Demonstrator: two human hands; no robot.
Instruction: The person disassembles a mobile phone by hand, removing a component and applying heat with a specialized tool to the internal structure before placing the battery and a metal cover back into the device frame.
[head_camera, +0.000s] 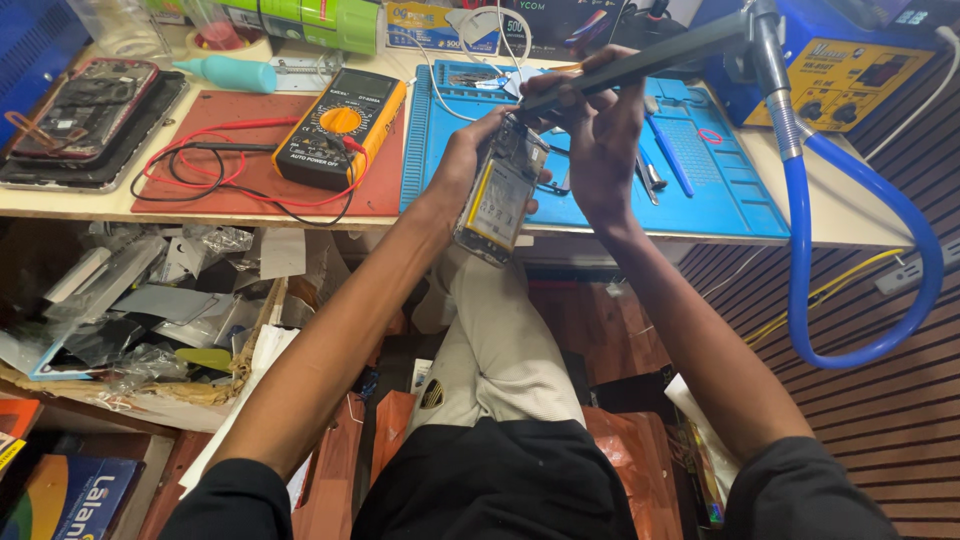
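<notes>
Left hand (465, 160) fingers wrap the opened phone (500, 190); right hand (600, 130) fingers clamp the hot-air wand (640, 62) just above it.

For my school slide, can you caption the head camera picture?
Left hand holds an opened phone; right hand holds a hot-air wand.

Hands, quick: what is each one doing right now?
Left hand: closed around an opened phone, holding it up.
Right hand: closed on a dark handpiece.
</notes>
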